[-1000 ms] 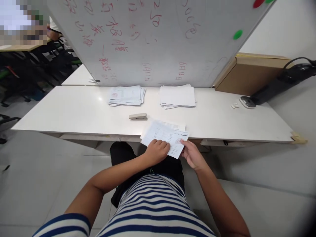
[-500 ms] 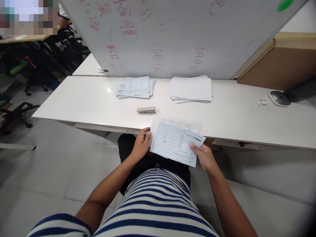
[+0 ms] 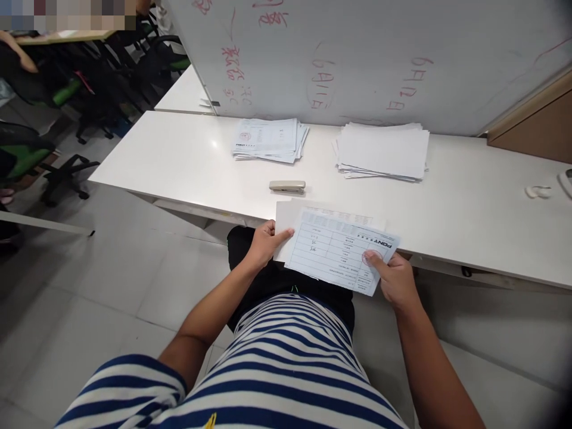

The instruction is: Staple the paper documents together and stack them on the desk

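Note:
A blue printed form (image 3: 335, 253) with a red stamp lies over white sheets (image 3: 290, 215), all held above my lap at the desk's front edge. My right hand (image 3: 397, 277) grips the form's right side, thumb on the stamp. At the left edge, my left hand (image 3: 270, 243) pinches the white sheets, its thumb on top and its fingers behind. Just beyond the papers a beige stapler (image 3: 287, 187) lies on the desk, touched by neither hand.
On the white desk (image 3: 179, 161) rest a pile of blue forms (image 3: 268, 140) and a pile of white paper (image 3: 382, 152). A whiteboard (image 3: 357, 47) with red writing stands behind. A small white object (image 3: 538, 192) lies at the right. Office chairs (image 3: 67, 173) and a person's arm (image 3: 20, 53) show at left.
My left thumb has come down onto the white sheets, where the hand was looser at their edge before. The white sheets stick out further left of the form. The view has shifted.

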